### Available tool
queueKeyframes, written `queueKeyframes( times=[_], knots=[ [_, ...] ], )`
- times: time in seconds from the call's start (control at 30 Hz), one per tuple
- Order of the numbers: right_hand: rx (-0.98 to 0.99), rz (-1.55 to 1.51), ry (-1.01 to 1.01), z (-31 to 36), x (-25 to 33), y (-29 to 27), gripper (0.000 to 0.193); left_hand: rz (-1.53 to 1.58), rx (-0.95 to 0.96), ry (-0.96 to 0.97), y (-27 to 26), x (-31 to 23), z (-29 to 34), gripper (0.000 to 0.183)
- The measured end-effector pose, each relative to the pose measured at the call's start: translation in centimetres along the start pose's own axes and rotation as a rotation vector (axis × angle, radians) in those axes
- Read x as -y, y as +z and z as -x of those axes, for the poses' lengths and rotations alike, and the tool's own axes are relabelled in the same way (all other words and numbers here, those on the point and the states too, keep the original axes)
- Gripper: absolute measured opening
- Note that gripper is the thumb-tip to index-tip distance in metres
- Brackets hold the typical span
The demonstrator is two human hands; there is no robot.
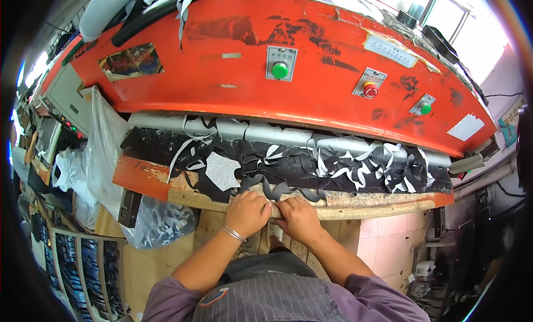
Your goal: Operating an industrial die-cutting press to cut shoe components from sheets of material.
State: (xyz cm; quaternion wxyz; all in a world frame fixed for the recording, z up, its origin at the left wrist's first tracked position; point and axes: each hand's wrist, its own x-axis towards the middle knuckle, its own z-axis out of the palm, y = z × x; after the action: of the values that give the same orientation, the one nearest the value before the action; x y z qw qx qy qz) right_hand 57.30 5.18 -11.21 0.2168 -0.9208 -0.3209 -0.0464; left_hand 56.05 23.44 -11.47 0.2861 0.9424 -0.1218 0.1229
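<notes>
purple sleeves (169,300) | grey pinstriped apron (272,300) | curved multicoloured emblem (214,297) | silver left-wrist bangles (234,233)

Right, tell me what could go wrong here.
The left grip and right grip are at the wooden edge; reaching in under the red machine could risk a pinch. The bracelets might snag on that edge. The white piece lies close to loose scraps, so it could get mixed in with them.

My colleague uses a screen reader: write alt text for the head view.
A person's left hand and right hand sit close together at the wooden front edge of an orange-red machine. Beyond them lie tangled black and white scraps and one larger white piece; green buttons and a red button are on the machine.
</notes>
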Motion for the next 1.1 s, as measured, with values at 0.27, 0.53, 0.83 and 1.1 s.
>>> queueKeyframes(
  times=[0.27,0.53,0.83,1.1],
  knots=[
    [0.683,-0.083,-0.027,-6.7,-2.4,-5.0,0.044,0.11,0.364,-0.03,-1.9,2.3,-3.7,0.018],
    [-0.047,0.016,0.364,-23.5,-10.8,-0.2,0.071,0.953,0.312,-0.462,-0.9,8.4,-11.7,0.029],
    [0.0,-0.471,0.262,-22.6,-10.4,2.7,0.057,1.229,0.084,-0.57,2.1,13.8,-20.9,0.066],
    [0.319,-0.861,0.321,-14.2,-10.6,-0.9,0.052,0.451,0.42,-0.301,2.6,14.0,-14.3,0.044]
  ],
)
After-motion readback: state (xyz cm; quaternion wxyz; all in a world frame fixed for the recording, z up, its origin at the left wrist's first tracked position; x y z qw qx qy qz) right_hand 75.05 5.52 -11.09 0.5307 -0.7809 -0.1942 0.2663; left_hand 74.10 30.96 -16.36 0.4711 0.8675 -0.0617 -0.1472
